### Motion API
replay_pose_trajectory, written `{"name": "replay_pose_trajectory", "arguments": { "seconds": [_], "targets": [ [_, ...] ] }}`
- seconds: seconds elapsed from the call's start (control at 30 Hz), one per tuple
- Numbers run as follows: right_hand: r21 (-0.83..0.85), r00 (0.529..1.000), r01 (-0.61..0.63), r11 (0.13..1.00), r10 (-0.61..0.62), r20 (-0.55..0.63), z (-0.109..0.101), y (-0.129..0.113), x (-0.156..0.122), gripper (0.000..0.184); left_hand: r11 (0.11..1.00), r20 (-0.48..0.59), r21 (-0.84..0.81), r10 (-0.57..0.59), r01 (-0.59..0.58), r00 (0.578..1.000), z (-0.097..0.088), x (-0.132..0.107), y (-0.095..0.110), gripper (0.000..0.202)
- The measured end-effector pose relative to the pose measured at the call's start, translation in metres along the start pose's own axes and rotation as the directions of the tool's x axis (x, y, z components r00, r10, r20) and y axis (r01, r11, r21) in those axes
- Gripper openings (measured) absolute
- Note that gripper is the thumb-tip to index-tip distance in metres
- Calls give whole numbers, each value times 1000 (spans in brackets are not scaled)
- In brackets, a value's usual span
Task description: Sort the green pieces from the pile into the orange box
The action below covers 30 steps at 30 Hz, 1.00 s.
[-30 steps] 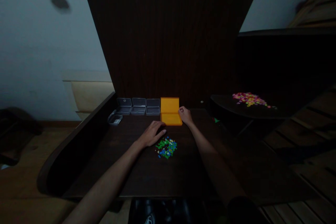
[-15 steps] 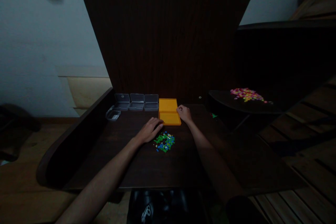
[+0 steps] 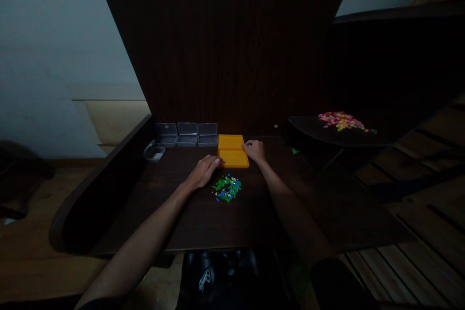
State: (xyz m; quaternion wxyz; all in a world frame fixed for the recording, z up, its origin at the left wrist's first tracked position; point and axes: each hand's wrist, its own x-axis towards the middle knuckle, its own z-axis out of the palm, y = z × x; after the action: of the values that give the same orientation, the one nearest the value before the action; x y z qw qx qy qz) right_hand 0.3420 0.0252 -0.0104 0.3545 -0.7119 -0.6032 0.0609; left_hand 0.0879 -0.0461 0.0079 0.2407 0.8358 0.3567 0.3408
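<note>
An open orange box (image 3: 233,150) lies on the dark wooden table (image 3: 189,213). My left hand (image 3: 203,170) rests at the box's front left corner, fingers stretched toward it and touching its edge. At the box's right edge sits my right hand (image 3: 254,150), fingers curled against the side. A small pile of green, blue and yellow pieces (image 3: 226,188) lies just in front of the box, between my forearms.
Three clear plastic boxes (image 3: 187,134) stand in a row left of the orange box, with another small clear box (image 3: 154,153) further left. A pile of pink and yellow pieces (image 3: 340,120) lies on a dark side surface at the right. A dark panel rises behind.
My left hand has slid forward off the pile area to the orange box's front left corner. The view has tilted downward. My right hand stays at the box's right edge.
</note>
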Motion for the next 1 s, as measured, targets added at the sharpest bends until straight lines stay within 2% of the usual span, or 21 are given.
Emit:
{"name": "replay_pose_trajectory", "arguments": {
  "seconds": [0.2, 0.37, 0.43, 0.57, 0.63, 0.7, 0.8, 0.87, 0.93, 1.0],
  "targets": [
    [69, 999, -41, 997, 43, -16, -7, -5, -6, 16, 999, -16, -32, -17, 16, 1000, -3, -1, 1, 53],
    [191, 984, -5, 982, 40, -176, -16, -8, -18, 25, 999, -22, -48, -23, 22, 1000, -4, -4, 2, 55],
    [227, 978, 61, 972, -13, -207, -20, -9, -27, 26, 999, -19, -44, -11, 10, 1000, -4, -6, 5, 54],
    [295, 959, 279, 914, -250, -131, -30, -8, -58, 26, 998, -52, 17, 61, -60, 997, -5, -8, 13, 41],
    [347, 917, 397, 850, -380, -119, -36, -6, -77, 29, 994, -69, 44, 102, -99, 992, -5, -8, 17, 33],
    [392, 855, 503, 770, -510, -94, -42, -5, -96, 29, 989, -57, 46, 140, -137, 989, -5, -9, 20, 27],
    [450, 701, 635, 628, -714, 8, -48, -10, -116, 23, 982, -2, 35, 184, -184, 983, -5, -10, 22, 20],
    [479, 610, 673, 563, -789, 69, -51, -15, -122, 20, 979, 47, 31, 202, -203, 978, -5, -11, 23, 17],
    [485, 567, 687, 541, -817, 107, -53, -19, -123, 20, 975, 105, 24, 217, -221, 970, -5, -12, 23, 17],
    [472, 549, 695, 542, -824, 138, -55, -21, -122, 20, 971, 155, 9, 236, -240, 959, -5, -13, 24, 19]
  ]
}}
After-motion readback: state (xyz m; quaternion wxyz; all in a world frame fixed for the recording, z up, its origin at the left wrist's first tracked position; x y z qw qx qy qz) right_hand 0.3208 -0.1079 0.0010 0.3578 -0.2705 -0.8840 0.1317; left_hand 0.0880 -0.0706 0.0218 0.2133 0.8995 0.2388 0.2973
